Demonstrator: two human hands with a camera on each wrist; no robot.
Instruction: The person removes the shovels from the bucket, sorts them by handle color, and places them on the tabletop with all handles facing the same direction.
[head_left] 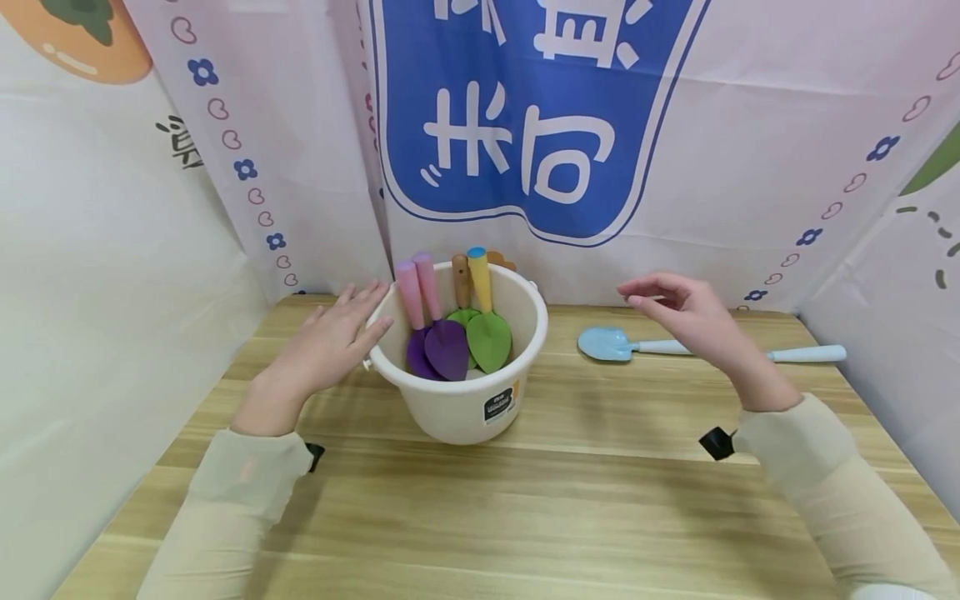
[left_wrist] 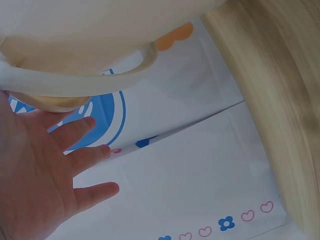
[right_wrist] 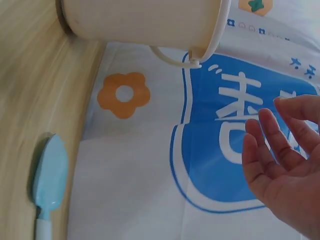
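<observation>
Note left hand [head_left: 322, 346] straight-fingered at rim of white bucket [head_left: 446, 410], gripping nothing; right hand [head_left: 686, 312] loosely curved, part-open, empty, above light-blue shovel [head_left: 606, 344]. Expect light, stiff, perhaps slippery handling; best grasped by handle [head_left: 808, 354] beneath same wrist.

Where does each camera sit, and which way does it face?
Head: worn there, looking forward and down at the bucket; left grip, right grip, both sleeves show.
Left wrist: worn there, facing the bucket and printed cloth; left grip shows.
Right wrist: worn there, facing cloth, bucket and blue trowel; right grip shows.
Both wrist views share bucket and cloth.
</observation>
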